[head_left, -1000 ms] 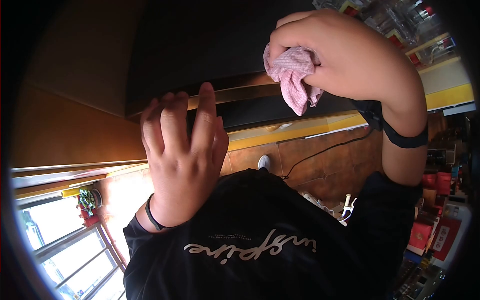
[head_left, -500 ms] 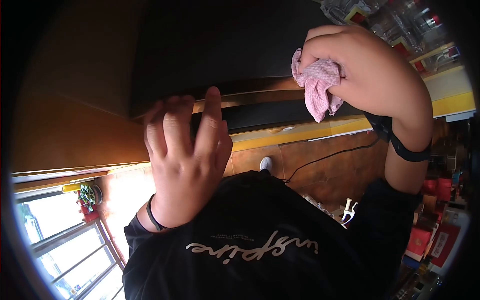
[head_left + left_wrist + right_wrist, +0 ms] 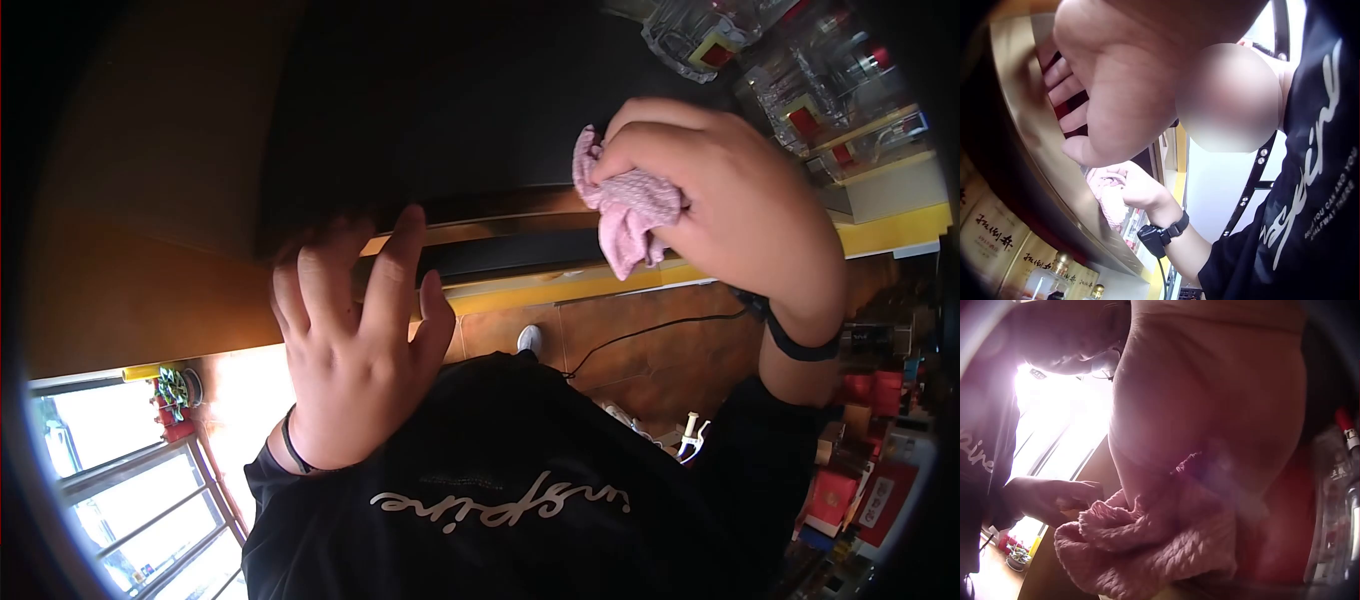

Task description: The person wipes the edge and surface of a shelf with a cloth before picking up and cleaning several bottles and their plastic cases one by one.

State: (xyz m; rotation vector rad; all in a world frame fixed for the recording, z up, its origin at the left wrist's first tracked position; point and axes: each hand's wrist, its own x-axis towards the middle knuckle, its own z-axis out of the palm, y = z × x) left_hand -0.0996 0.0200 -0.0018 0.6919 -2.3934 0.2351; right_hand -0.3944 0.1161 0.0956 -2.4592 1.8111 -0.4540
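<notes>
Pink textured cloth (image 3: 640, 205): bunched in the bare right hand (image 3: 735, 190), curled fingers gripping its folds; near the shiny gold-coloured edge (image 3: 500, 208) of a flat black surface (image 3: 450, 110);
Bare left hand (image 3: 345, 345): fingers spread, extended at that same edge; contact cannot be told;
Clear glass bottles (image 3: 715, 45): red-and-yellow labels; near the right hand, well apart from the left.

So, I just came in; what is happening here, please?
A person in a black shirt holds a crumpled pink cloth in the right hand, by the front edge of a dark shelf. The left hand is near the same edge, with no object visible in it. Glass bottles are beyond the right hand.
</notes>
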